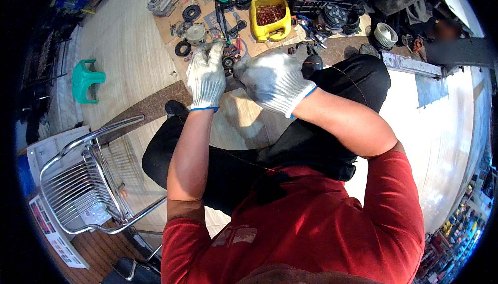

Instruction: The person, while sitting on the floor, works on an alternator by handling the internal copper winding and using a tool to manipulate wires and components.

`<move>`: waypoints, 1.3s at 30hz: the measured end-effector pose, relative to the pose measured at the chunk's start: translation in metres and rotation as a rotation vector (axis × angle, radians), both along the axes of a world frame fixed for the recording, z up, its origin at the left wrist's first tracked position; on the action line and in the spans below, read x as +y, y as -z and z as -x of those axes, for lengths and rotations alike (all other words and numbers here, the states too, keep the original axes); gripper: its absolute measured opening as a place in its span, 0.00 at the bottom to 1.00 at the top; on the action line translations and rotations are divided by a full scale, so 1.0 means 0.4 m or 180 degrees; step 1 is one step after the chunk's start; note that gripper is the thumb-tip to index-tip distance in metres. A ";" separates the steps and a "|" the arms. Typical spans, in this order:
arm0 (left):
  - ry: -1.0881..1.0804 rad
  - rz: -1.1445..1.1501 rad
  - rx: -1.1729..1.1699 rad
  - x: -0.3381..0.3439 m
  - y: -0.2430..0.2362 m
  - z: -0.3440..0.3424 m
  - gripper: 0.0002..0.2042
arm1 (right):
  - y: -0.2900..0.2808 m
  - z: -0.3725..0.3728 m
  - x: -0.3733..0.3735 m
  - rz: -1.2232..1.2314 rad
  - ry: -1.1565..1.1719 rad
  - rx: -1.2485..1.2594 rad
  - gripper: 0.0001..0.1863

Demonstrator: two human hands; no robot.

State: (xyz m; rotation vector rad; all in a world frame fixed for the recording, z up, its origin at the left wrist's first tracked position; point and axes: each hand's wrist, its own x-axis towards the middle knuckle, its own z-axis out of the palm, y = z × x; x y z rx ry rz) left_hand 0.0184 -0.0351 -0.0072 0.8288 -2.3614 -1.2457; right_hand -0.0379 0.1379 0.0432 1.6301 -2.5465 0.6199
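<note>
Flanking a dark round part (228, 63), the gloved left hand (206, 72) and right hand (274, 79) seem placed to steady it. Whether their fingers pinch it, I cannot tell.

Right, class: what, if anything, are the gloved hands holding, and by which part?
A small dark round part shows between the left hand and right hand; whether either holds it, and where, cannot be told.
</note>
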 end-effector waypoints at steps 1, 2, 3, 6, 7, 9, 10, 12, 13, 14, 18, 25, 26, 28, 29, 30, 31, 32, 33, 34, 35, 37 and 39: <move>-0.0019 -0.0041 0.0055 -0.009 0.012 -0.004 0.23 | -0.003 -0.006 -0.004 0.0071 -0.0012 0.0014 0.06; 0.0015 -0.0587 0.0230 -0.025 0.023 -0.004 0.23 | -0.006 0.001 -0.004 -0.0077 0.0102 0.0025 0.05; -0.0073 -0.1364 0.0349 -0.035 0.034 -0.011 0.22 | -0.012 0.017 -0.002 -0.0224 0.0215 0.0036 0.05; -0.0164 -0.3198 0.0751 -0.034 0.028 -0.009 0.18 | -0.030 0.093 0.025 -0.0311 0.0374 -0.0340 0.09; -0.0047 -0.2936 0.0701 -0.037 0.031 -0.007 0.18 | -0.023 0.118 0.030 -0.0149 0.0258 -0.0287 0.12; 0.0183 -0.2406 0.0603 -0.041 0.036 -0.004 0.18 | -0.004 0.125 0.029 -0.0374 0.0554 -0.0582 0.12; 0.0146 -0.1974 0.0578 -0.047 0.051 -0.011 0.19 | -0.019 0.093 0.020 -0.0429 0.0591 -0.0570 0.12; 0.0046 -0.0939 0.0514 -0.039 0.053 -0.016 0.20 | -0.028 0.020 0.022 -0.0478 0.0252 -0.0130 0.07; 0.0024 -0.0423 0.0481 -0.029 0.051 -0.013 0.21 | -0.018 -0.016 0.024 -0.0447 0.0088 0.0093 0.07; -0.0090 -0.0332 0.0335 -0.008 0.024 -0.010 0.20 | 0.011 -0.036 0.017 -0.0248 0.0157 0.0097 0.08; -0.0579 0.0203 0.0343 -0.033 0.059 -0.008 0.20 | 0.021 0.008 0.002 -0.0033 0.0649 -0.0152 0.06; -0.0331 0.0002 0.0648 -0.034 0.013 -0.017 0.22 | -0.032 0.063 0.061 -0.0830 0.0449 -0.0476 0.09; -0.0380 0.0247 0.0791 -0.052 0.026 -0.022 0.22 | -0.051 0.063 0.073 -0.1022 0.0326 -0.0469 0.10; -0.0114 0.0519 0.0894 -0.066 0.025 -0.032 0.20 | -0.080 0.078 0.115 -0.1362 0.0281 -0.0622 0.11; -0.0076 0.0013 0.0777 -0.061 0.003 -0.031 0.19 | -0.086 0.088 0.132 -0.1499 0.0319 -0.0815 0.12; -0.0085 -0.0475 0.0640 -0.056 -0.019 -0.032 0.18 | -0.112 0.101 0.146 -0.1653 0.0237 -0.1149 0.12; -0.0058 -0.0634 0.0612 -0.046 -0.027 -0.030 0.18 | -0.142 0.111 0.164 -0.1796 0.0183 -0.1485 0.13; -0.0042 -0.0787 0.0581 -0.042 -0.024 -0.033 0.18 | -0.140 0.121 0.191 -0.1941 0.0140 -0.1090 0.18; -0.0027 -0.0938 0.0551 -0.040 -0.022 -0.037 0.17 | -0.129 0.176 0.197 -0.1822 -0.0386 -0.1463 0.22; 0.0038 -0.1000 0.0570 -0.042 -0.027 -0.044 0.18 | -0.129 0.224 0.196 -0.1803 -0.0424 -0.1310 0.24; -0.0058 -0.1270 0.0583 -0.042 -0.028 -0.047 0.18 | -0.130 0.268 0.185 -0.1775 -0.0456 -0.1156 0.26; -0.0213 -0.1784 0.0610 -0.039 -0.032 -0.039 0.18 | -0.098 0.380 0.125 -0.1805 -0.0190 -0.0804 0.27; -0.0221 -0.1558 0.0330 -0.046 -0.037 -0.036 0.17 | -0.055 0.439 0.039 -0.2396 0.0982 -0.0928 0.25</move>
